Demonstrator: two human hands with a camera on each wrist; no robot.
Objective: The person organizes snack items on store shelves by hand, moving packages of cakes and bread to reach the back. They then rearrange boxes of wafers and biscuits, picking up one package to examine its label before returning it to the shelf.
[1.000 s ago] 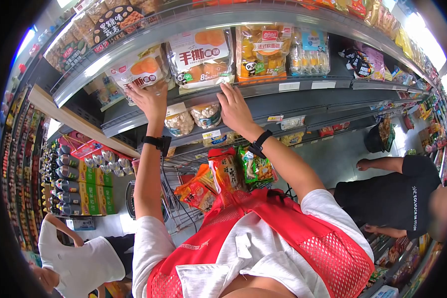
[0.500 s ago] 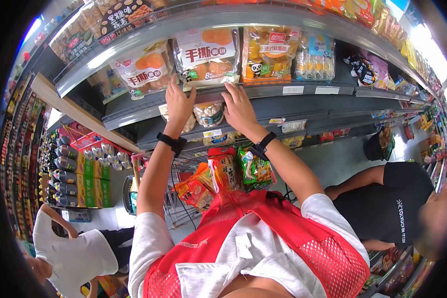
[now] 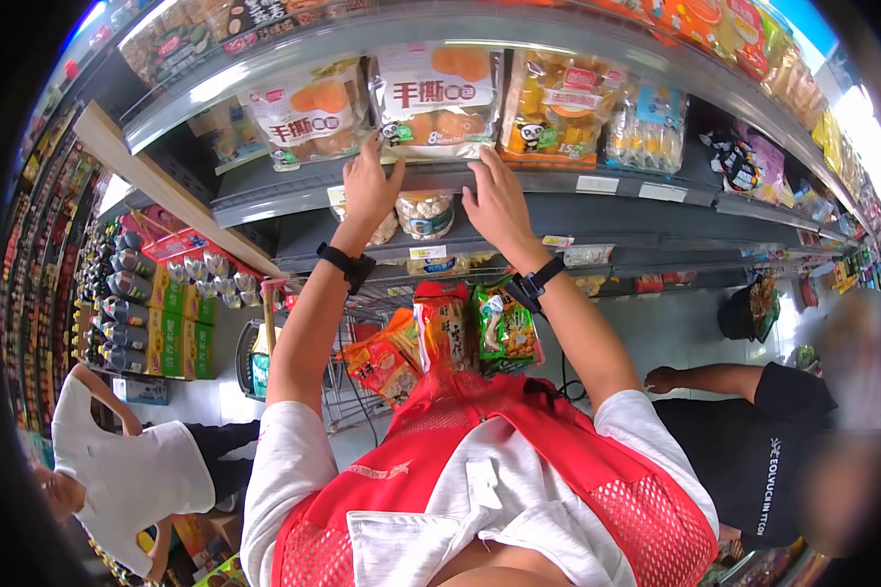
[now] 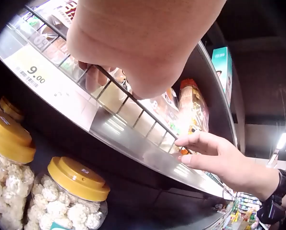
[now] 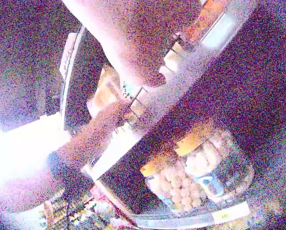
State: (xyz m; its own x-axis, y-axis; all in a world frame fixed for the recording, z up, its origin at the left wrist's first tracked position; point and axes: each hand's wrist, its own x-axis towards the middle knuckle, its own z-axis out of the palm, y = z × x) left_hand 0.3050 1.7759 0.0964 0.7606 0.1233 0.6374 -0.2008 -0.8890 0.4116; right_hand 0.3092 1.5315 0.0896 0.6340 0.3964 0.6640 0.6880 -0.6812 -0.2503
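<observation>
A white bread bag with orange pictures (image 3: 435, 98) stands upright on the shelf (image 3: 264, 196), between a similar bag (image 3: 308, 115) on the left and an orange-yellow bag (image 3: 558, 108) on the right. The left hand (image 3: 370, 188) has its fingertips at that middle bag's lower left corner, fingers extended. At its lower right corner are the fingertips of the right hand (image 3: 500, 203), fingers loosely bent. In the left wrist view the right hand (image 4: 219, 160) is beside the wire rail (image 4: 133, 103); bag contact is unclear. The right wrist view is grainy and overexposed.
Jars with yellow lids (image 4: 78, 179) stand on the shelf below. A cart holding snack bags (image 3: 445, 328) is below the arms. One person in white (image 3: 132, 465) is at the left, another in black (image 3: 744, 440) at the right.
The left hand has moved right, from the left white bag to the middle bag's lower left corner. The right hand remains near its lower right corner. The shelf view has shifted slightly.
</observation>
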